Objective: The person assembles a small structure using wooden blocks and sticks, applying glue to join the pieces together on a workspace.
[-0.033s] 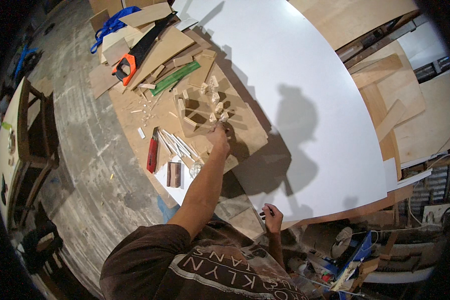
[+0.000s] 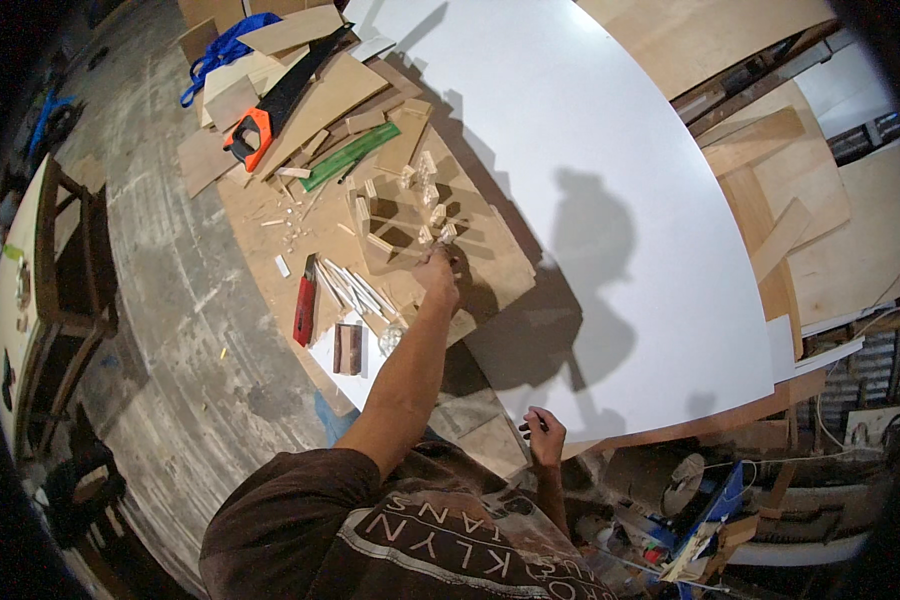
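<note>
My left hand (image 2: 436, 272) reaches over a brown board (image 2: 500, 268), its fingers drawn together at the near end of several small upright wooden pieces (image 2: 436, 214). What the fingertips pinch, if anything, is hidden. More small wooden blocks (image 2: 379, 243) stand to the left on the same board, throwing long shadows. Loosely curled, with gaps between the fingers, my right hand (image 2: 544, 435) hangs by the near edge of the white sheet; I see nothing in it. Thin white sticks (image 2: 358, 291) lie left of my left forearm, beside a red utility knife (image 2: 305, 308) and a brown block (image 2: 347, 349).
An orange-handled handsaw (image 2: 280, 105) rests on stacked wood offcuts (image 2: 342, 112) at the far left, near a green strip (image 2: 350, 157). A large white sheet (image 2: 660, 300) spans the right side. A small wooden table (image 2: 45, 300) stands on the concrete floor.
</note>
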Available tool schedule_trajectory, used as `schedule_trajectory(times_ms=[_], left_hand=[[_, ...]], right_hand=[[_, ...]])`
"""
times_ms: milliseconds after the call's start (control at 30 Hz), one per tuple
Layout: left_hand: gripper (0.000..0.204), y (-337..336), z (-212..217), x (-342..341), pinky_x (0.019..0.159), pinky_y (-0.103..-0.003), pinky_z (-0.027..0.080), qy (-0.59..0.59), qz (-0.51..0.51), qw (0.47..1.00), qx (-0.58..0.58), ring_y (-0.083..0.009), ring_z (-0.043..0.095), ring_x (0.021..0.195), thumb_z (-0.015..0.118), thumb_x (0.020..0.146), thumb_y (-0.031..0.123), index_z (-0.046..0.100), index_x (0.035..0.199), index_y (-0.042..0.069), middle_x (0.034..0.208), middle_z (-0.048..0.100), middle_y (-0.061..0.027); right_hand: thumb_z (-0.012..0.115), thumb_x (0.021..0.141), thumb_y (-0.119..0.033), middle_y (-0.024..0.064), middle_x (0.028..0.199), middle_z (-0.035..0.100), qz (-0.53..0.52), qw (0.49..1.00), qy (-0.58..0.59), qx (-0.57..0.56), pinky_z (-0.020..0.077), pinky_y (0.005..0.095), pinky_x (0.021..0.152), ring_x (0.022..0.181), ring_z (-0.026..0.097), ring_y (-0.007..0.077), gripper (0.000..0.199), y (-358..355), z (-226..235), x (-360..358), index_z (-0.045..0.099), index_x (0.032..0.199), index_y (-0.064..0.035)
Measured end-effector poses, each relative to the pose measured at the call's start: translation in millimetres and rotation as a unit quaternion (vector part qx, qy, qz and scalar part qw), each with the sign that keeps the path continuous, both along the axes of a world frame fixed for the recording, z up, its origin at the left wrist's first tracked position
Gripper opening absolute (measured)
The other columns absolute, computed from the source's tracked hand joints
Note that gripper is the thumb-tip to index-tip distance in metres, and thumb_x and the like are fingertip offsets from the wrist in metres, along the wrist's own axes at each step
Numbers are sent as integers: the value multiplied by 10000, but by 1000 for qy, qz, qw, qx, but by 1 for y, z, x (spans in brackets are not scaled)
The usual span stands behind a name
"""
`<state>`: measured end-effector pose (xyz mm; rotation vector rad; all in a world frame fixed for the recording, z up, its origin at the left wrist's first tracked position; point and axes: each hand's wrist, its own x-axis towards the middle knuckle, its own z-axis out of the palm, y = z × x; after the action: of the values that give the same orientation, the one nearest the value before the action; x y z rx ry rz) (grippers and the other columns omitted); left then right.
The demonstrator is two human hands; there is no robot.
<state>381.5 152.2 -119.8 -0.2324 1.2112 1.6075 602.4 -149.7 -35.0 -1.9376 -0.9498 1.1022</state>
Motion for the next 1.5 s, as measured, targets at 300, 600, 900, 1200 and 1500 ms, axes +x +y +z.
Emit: schedule_trajectory(times_ms=[300, 600, 900, 1200, 1500], left_hand=[[111, -3, 8, -3, 510, -337, 477, 21, -26, 999, -15, -178, 595, 623, 697, 862, 127, 661, 871, 22, 784, 652, -71], [80, 0, 5, -2, 408, -303, 443, 35, -17, 999, -20, -181, 638, 574, 658, 884, 122, 629, 881, 47, 750, 644, -62], [114, -1, 1, -10, 401, -306, 436, 16, -37, 999, -27, -180, 636, 572, 645, 906, 153, 606, 850, 62, 746, 643, -65], [154, -54, 43, -33, 398, -252, 376, 21, -190, 976, -102, -130, 502, 481, 585, 925, 181, 655, 862, 58, 739, 643, -61], [207, -125, 58, -117, 522, -271, 455, 145, -406, 897, 97, -121, 606, 670, 674, 924, 240, 686, 880, 38, 738, 645, -36]], right_hand=[[635, 944, -205, 121, 910, 706, 34, 999, -27, 0, 526, 290, 603, 721, 692, 168, 302, -4, -7, 3, 659, 1125, 35], [632, 941, -196, 124, 897, 699, 26, 999, -9, -20, 529, 296, 605, 724, 687, 171, 288, -5, -5, -1, 664, 1097, 44], [637, 947, -209, 106, 878, 685, 40, 999, -5, -5, 535, 295, 599, 716, 678, 164, 289, -3, -5, -8, 659, 1090, 42], [602, 955, -168, 53, 830, 668, 66, 997, -24, 35, 505, 279, 620, 702, 621, 120, 245, 4, -22, -34, 672, 1086, 28], [614, 955, -172, 39, 856, 665, 26, 996, 71, 47, 498, 257, 628, 735, 617, 114, 248, 66, 22, -121, 676, 1098, 21]])
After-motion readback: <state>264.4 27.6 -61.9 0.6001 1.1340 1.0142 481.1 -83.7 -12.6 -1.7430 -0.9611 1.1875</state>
